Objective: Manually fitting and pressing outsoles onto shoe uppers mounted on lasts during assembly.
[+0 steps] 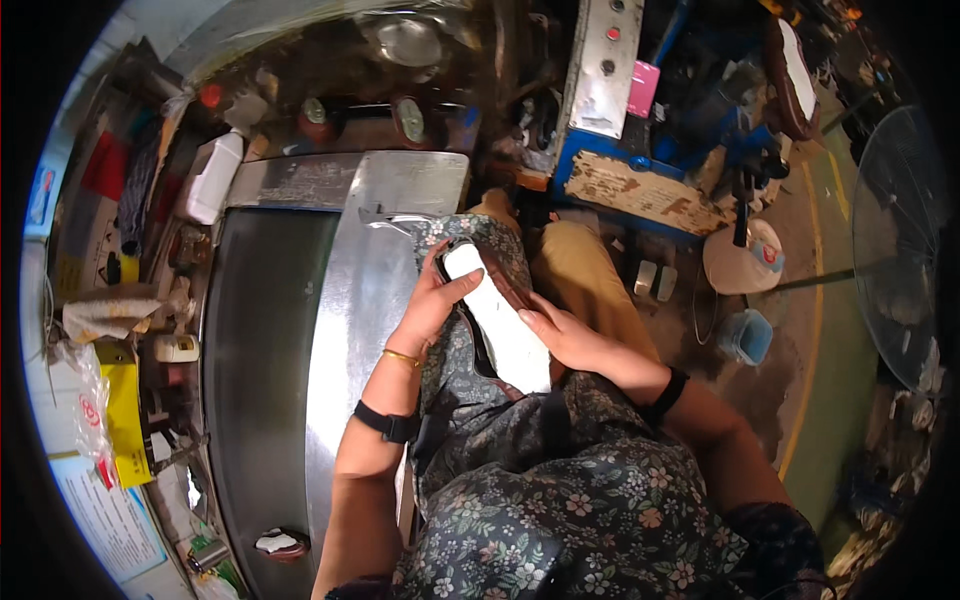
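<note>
A brown shoe upper (497, 320) lies across my lap with its white underside turned up. My left hand (437, 300) grips the left side near its upper end, the thumb lying on the white surface. My right hand (565, 335) holds the opposite side lower down, its thumb along the white edge and its other fingers mostly hidden. Below the shoe is my flowered apron (580, 490). Just beyond my left hand, a thin metal tool (398, 221) sits on the corner of a steel ledge (345, 330).
A dark conveyor belt (265, 370) runs at my left, carrying another shoe (281, 545). Ahead stands a blue machine (640, 165) with a button panel (605, 70). On the right are a white bucket (735, 265), a blue container (748, 337) and a large fan (905, 245).
</note>
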The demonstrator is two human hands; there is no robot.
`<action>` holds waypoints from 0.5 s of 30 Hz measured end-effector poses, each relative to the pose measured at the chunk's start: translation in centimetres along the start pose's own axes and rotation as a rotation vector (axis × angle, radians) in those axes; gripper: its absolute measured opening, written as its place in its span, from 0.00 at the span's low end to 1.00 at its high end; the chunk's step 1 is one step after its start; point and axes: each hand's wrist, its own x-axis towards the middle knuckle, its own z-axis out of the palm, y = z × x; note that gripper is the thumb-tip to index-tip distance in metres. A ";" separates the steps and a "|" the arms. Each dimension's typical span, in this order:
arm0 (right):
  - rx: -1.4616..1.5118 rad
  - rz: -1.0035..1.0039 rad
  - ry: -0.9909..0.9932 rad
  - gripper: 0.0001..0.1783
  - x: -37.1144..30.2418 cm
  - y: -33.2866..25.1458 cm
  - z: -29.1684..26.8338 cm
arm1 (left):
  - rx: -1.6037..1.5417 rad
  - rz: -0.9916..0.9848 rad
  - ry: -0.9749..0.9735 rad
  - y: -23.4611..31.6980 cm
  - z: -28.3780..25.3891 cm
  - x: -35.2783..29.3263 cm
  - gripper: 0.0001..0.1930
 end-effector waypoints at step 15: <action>-0.027 -0.298 0.272 0.38 6.0 -1.5 7.1 | 0.981 -0.124 0.043 2.9 -2.9 0.2 0.29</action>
